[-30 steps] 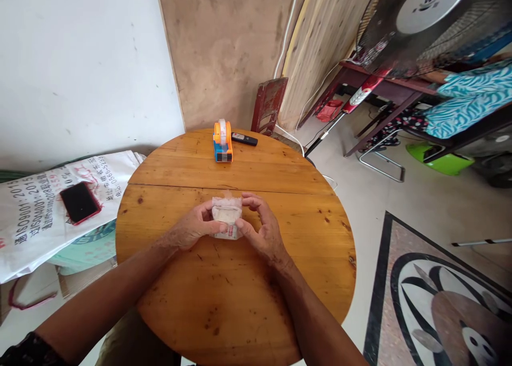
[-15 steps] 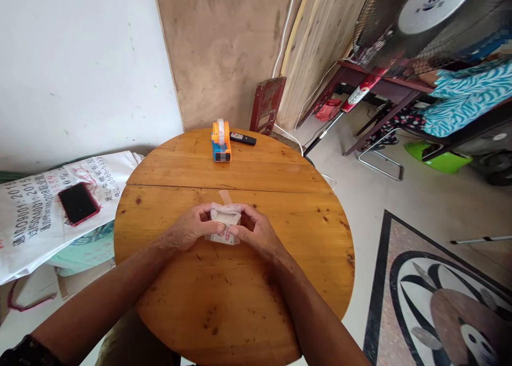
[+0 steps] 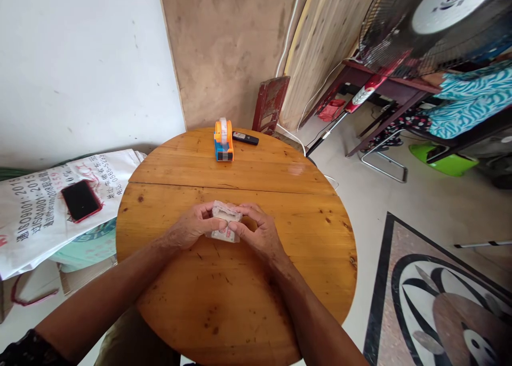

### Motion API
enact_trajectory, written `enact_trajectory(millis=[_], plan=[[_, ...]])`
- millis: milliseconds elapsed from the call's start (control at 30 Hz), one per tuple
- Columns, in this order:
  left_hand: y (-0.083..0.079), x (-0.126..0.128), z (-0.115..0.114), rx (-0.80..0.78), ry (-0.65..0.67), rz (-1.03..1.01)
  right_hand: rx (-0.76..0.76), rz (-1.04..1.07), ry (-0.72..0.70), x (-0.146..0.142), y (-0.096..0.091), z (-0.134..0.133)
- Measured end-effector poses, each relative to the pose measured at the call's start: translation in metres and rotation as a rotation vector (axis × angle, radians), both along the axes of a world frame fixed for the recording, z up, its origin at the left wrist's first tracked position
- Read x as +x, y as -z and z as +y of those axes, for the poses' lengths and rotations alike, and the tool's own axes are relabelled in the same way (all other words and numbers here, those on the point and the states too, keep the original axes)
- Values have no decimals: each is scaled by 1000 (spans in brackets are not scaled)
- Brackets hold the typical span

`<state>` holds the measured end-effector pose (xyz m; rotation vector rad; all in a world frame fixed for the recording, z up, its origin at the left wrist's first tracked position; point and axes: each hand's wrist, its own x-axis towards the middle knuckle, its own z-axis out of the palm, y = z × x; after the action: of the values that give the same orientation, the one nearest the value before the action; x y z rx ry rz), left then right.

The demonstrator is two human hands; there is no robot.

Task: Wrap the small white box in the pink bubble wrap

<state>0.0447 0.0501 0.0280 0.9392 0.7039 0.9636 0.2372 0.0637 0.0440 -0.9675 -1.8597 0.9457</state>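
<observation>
The small pale packet [image 3: 224, 215] sits over the middle of the round wooden desk [image 3: 240, 296], directly between the hands. The left hand [image 3: 188, 228] grips its left side; the right hand [image 3: 262, 230] grips its right side. Both hands are narrowed on the packet, thumbs nearly meeting across its front, fingers at the sides and behind. Neither hand is nearer. Long axis: cannot be told, as the hands cover the sides. Contact between packet and desk: cannot be confirmed.

Near the desk's far edge: orange-and-blue tape dispenser [image 3: 223, 140], with black remote [image 3: 245, 138] just beside it.

Markings: packet, red print, too small to read; white sack [image 3: 116, 168] beyond the desk's left edge, Chinese characters and numbers including "0566" and "2015"; fan [image 3: 448, 8], hub letter "W".
</observation>
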Motion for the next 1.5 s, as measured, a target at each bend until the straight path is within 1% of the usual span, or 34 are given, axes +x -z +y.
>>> enact_trajectory(millis=[133, 233, 367, 433, 500, 600, 700, 767, 900, 1000, 1100, 1200, 1333, 1500], plan=[[2, -2, 0, 2, 21, 3, -65, 48, 16, 0, 1, 0], [2, -4, 0, 2, 47, 44, -159, 108, 40, 1, 3, 1], [-2, -2, -2, -7, 83, 110, -351, 225, 66, 1, 4, 1], [-4, 0, -4, -3, 112, 122, -465, 287, 71, -1, 4, 1], [-5, 1, -4, 4, 132, 123, -544, 328, 71, -1, 3, 1], [-3, 1, -4, 24, 142, 129, -571, 353, 66, -2, 1, 2], [-1, 1, -4, 47, 174, 153, -522, 346, 66, -1, 0, 3], [1, 1, -5, 50, 195, 176, -454, 349, 82, -1, 1, 5], [0, 2, -6, 39, 202, 191, -244, 334, 106, -1, 1, 6], [-3, 2, -7, 41, 188, 201, -88, 268, 138, 1, -3, 3], [-5, 3, -7, 37, 158, 217, 14, 188, 150, 2, -10, -1], [-6, 4, -8, 34, 135, 226, 63, 134, 122, 2, -15, -6], [-3, 3, -7, 56, 126, 212, 91, 91, 83, 1, -17, -10], [-1, 0, -5, 107, 69, 329, 103, 59, 79, 0, -17, -12]])
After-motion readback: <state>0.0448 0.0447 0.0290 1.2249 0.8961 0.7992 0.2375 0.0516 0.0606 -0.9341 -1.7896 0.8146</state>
